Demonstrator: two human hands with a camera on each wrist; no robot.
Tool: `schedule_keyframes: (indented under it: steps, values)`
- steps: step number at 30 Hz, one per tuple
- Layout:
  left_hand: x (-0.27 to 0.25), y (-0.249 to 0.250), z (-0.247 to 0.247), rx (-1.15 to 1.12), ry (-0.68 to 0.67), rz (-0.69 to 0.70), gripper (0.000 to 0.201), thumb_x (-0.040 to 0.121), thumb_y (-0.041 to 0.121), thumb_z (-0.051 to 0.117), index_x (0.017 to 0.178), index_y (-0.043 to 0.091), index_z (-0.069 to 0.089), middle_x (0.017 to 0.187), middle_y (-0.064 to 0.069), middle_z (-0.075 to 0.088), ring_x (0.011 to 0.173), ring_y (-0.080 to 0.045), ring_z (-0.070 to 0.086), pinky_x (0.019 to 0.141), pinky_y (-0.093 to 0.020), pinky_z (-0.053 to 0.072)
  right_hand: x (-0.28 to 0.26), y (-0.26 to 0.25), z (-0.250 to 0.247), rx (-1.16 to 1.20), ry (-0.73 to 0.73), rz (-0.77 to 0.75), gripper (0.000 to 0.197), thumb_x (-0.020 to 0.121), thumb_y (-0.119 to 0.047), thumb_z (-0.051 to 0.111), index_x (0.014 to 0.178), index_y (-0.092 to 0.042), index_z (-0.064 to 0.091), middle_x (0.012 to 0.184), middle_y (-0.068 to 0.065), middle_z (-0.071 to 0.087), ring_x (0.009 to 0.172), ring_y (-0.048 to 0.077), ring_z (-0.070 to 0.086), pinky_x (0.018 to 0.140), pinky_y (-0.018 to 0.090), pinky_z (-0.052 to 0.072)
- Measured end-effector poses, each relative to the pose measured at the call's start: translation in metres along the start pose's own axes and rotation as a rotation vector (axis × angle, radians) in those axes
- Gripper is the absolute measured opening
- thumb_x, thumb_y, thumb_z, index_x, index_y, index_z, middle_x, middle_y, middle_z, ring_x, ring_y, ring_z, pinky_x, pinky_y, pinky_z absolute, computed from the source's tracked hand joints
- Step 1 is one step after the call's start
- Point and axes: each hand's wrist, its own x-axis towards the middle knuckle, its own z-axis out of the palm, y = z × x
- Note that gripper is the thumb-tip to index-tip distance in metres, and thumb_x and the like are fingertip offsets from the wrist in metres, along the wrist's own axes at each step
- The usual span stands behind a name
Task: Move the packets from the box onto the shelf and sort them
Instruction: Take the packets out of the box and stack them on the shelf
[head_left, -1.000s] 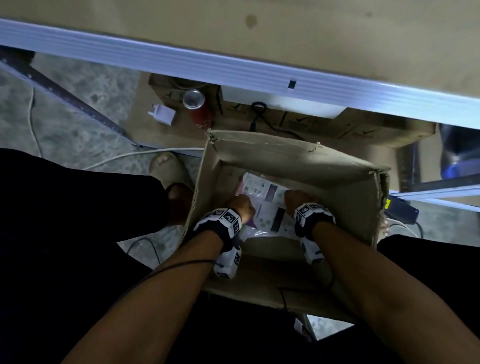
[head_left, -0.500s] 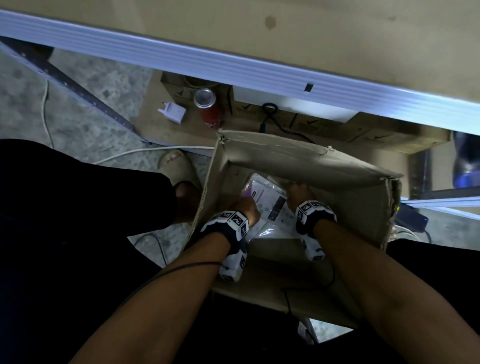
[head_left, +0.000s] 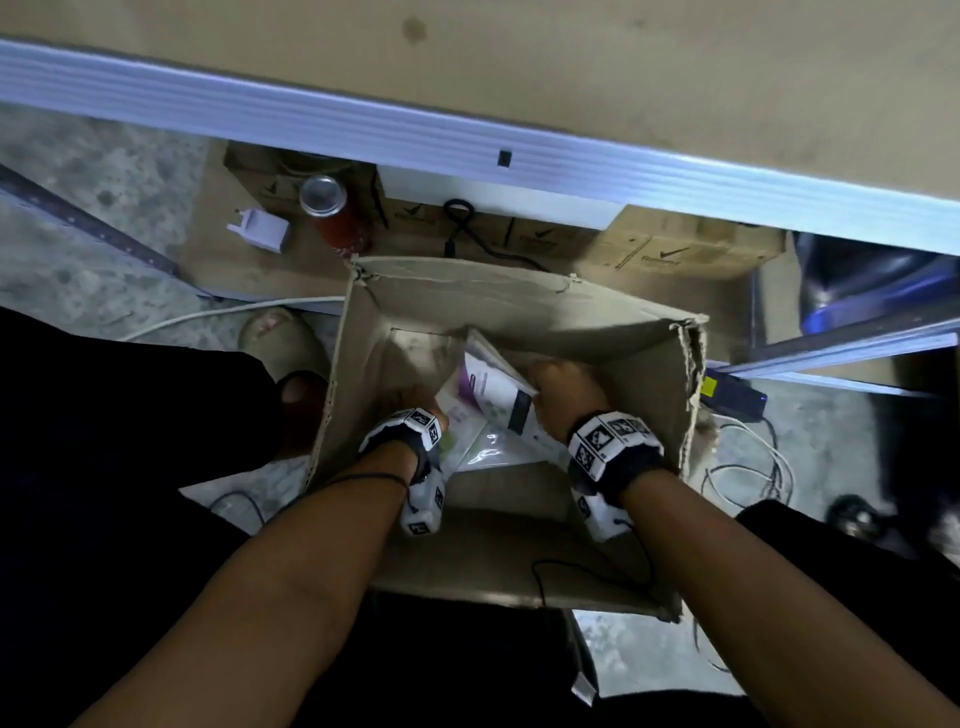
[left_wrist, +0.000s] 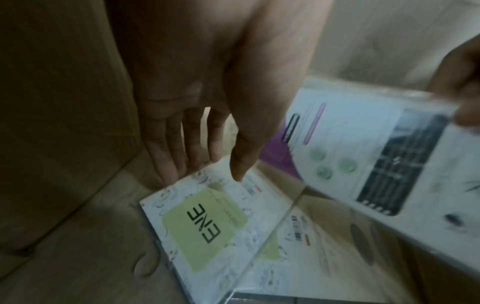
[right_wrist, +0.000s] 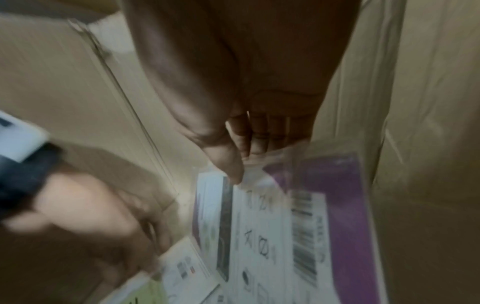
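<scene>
Pinching the top edge of the purple packet (right_wrist: 324, 216) between thumb and fingers, my right hand (head_left: 563, 395) has it tipped up on end inside the box (head_left: 519, 306), leaning toward the far right wall. My left hand (left_wrist: 197, 115) reaches down with fingers nearly straight, fingertips (left_wrist: 168, 172) touching the far edge of the green packet (left_wrist: 205, 224), which lies flat on the box floor at the near left; it does not have it gripped yet.

I judge this to be the picking-out step: both hands are down in the box and nothing has reached the shelf (head_left: 519, 67), whose pale metal edge runs across the far side above the box. Next, the left fingers need to get under the flat packet's edge, since it lies tight on the cardboard and its clear wrap looks slippery. Then both packets must rise clear of the box walls without the purple one catching the torn right flap.

From the head view I see the box, my forearms and the shelf, but the fingers are hidden behind my wrists. The left wrist view shows the green label, a second packet (left_wrist: 298, 253) beside it under clear film, and my open fingers. The right wrist view, though blurred, shows the pinch itself and a barcode on the purple packet.
</scene>
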Motion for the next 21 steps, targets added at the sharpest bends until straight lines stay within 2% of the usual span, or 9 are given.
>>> schedule_keyframes:
  steps: [2, 4, 5, 7, 9, 13, 15, 18, 21]
  values:
    - [0.007, 0.004, -0.001, -0.034, -0.024, -0.020, 0.057, 0.106, 0.014, 0.038, 0.159, 0.007, 0.017, 0.165, -0.022, 0.007, 0.152, -0.041, 0.012, 0.122, -0.050, 0.022, -0.009, -0.001, -0.005, 0.045, 0.024, 0.018, 0.032, 0.088, -0.010, 0.054, 0.118, -0.011, 0.063, 0.121, 0.014, 0.063, 0.109, 0.035, 0.062, 0.089, 0.043, 0.053]
    - [0.011, 0.010, -0.006, -0.025, 0.027, -0.039, 0.060, 0.104, 0.014, 0.044, 0.157, 0.001, 0.018, 0.163, -0.028, 0.010, 0.150, -0.043, 0.017, 0.122, -0.048, 0.023, -0.016, -0.001, -0.009, 0.094, 0.062, 0.051, 0.036, 0.086, -0.010, 0.058, 0.122, -0.013, 0.060, 0.122, 0.012, 0.060, 0.109, 0.035, 0.061, 0.087, 0.043, 0.053]
    - [0.016, 0.012, -0.008, -0.031, 0.070, -0.052, 0.062, 0.102, 0.018, 0.049, 0.155, 0.001, 0.022, 0.162, -0.027, 0.014, 0.149, -0.042, 0.021, 0.121, -0.047, 0.024, -0.018, -0.001, -0.010, 0.111, 0.085, 0.064, 0.036, 0.085, -0.009, 0.060, 0.121, -0.012, 0.059, 0.121, 0.011, 0.058, 0.109, 0.035, 0.060, 0.086, 0.043, 0.052]
    - [0.023, 0.014, -0.011, -0.116, 0.155, -0.107, 0.065, 0.095, 0.028, 0.064, 0.148, 0.001, 0.038, 0.155, -0.022, 0.035, 0.143, -0.039, 0.036, 0.116, -0.047, 0.035, -0.022, -0.001, -0.012, 0.129, 0.127, 0.076, 0.038, 0.082, -0.009, 0.065, 0.119, -0.011, 0.057, 0.120, 0.010, 0.057, 0.110, 0.032, 0.058, 0.085, 0.043, 0.051]
    - [0.027, 0.015, -0.007, -0.169, 0.143, -0.115, 0.059, 0.094, 0.031, 0.066, 0.142, 0.003, 0.048, 0.149, -0.020, 0.045, 0.137, -0.041, 0.044, 0.111, -0.049, 0.041, -0.023, -0.002, -0.016, 0.132, 0.152, 0.078, 0.038, 0.081, -0.009, 0.068, 0.117, -0.011, 0.056, 0.119, 0.009, 0.057, 0.110, 0.030, 0.057, 0.083, 0.043, 0.051]
    - [0.038, 0.011, 0.004, -0.331, 0.127, -0.120, 0.050, 0.096, 0.013, 0.062, 0.139, -0.009, 0.048, 0.144, -0.028, 0.049, 0.133, -0.043, 0.049, 0.107, -0.043, 0.043, -0.022, -0.001, -0.024, 0.113, 0.171, 0.076, 0.027, 0.083, -0.010, 0.066, 0.108, -0.012, 0.056, 0.114, 0.008, 0.057, 0.106, 0.030, 0.057, 0.080, 0.043, 0.053]
    - [0.040, 0.009, 0.005, -0.376, 0.133, -0.127, 0.049, 0.095, 0.015, 0.063, 0.137, -0.007, 0.051, 0.141, -0.026, 0.053, 0.130, -0.040, 0.052, 0.105, -0.041, 0.045, -0.022, 0.002, -0.026, 0.104, 0.183, 0.065, 0.024, 0.084, -0.009, 0.065, 0.106, -0.012, 0.056, 0.113, 0.008, 0.057, 0.104, 0.030, 0.057, 0.078, 0.041, 0.051]
    - [0.036, 0.005, 0.005, -0.457, 0.066, -0.101, 0.049, 0.093, 0.021, 0.066, 0.137, 0.005, 0.051, 0.139, -0.018, 0.055, 0.123, -0.038, 0.056, 0.101, -0.041, 0.049, -0.022, 0.003, -0.028, 0.106, 0.205, 0.051, 0.024, 0.084, -0.011, 0.067, 0.106, -0.013, 0.057, 0.111, 0.007, 0.058, 0.102, 0.029, 0.057, 0.077, 0.040, 0.050]
    - [0.035, 0.005, 0.003, -0.589, 0.057, -0.016, 0.025, 0.088, 0.007, 0.073, 0.111, 0.003, 0.066, 0.121, -0.019, 0.067, 0.103, -0.029, 0.062, 0.083, -0.031, 0.048, -0.021, 0.003, -0.032, 0.098, 0.192, 0.051, 0.031, 0.080, -0.011, 0.073, 0.108, -0.014, 0.059, 0.112, 0.006, 0.059, 0.103, 0.028, 0.058, 0.079, 0.041, 0.052]
